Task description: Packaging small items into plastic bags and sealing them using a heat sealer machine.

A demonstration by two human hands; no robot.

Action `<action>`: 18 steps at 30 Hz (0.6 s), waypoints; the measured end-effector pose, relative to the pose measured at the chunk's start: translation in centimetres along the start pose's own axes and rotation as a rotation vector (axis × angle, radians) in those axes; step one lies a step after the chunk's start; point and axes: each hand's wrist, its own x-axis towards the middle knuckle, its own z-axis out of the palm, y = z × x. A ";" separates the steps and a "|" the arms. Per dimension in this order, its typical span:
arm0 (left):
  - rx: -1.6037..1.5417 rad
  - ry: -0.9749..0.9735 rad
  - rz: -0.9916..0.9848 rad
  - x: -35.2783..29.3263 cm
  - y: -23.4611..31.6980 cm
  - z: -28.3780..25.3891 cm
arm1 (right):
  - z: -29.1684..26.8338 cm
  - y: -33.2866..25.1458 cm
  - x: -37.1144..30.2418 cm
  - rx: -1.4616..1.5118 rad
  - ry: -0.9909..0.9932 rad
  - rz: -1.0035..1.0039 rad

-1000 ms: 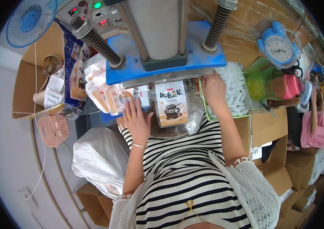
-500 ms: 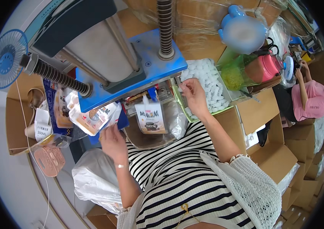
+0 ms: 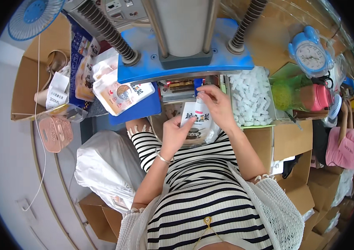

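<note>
A white stand-up pouch (image 3: 192, 130) with dark and red print and a picture on its front is upright before me. My left hand (image 3: 176, 135) is closed on its left side, thumb across the front. At the pouch's top edge my right hand (image 3: 218, 109) is closed in a pinch on a small white plastic spout, mostly hidden by the fingers. Just beyond is a press with a blue plate (image 3: 185, 62) and thick springs. A stack of similar pouches (image 3: 120, 93) lies to the left on a blue board (image 3: 143, 107).
Right of the press, a green-rimmed tray (image 3: 264, 126) holds many white spouts (image 3: 250, 98). Behind it stand a pink-lidded bottle (image 3: 321, 98) and a blue alarm clock (image 3: 310, 56). Cartons (image 3: 291, 139) flank the right; a white sack (image 3: 106, 166) sits left. Another person (image 3: 344, 146) is far right.
My left hand has left the pouch stack and now grips a pouch. My right hand has come from the spout tray to that pouch's top. The view has turned.
</note>
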 end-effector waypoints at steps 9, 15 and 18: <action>-0.241 0.035 -0.017 3.8 -0.7 -1.0 | -2.5 0.3 -0.8 -0.407 0.302 -0.079; -0.240 0.079 -0.067 5.4 -0.4 -1.4 | -7.5 1.3 -0.8 -0.858 0.411 -0.116; 0.459 0.175 0.058 3.7 4.0 -3.3 | -7.1 2.8 -1.3 -1.078 0.309 -0.122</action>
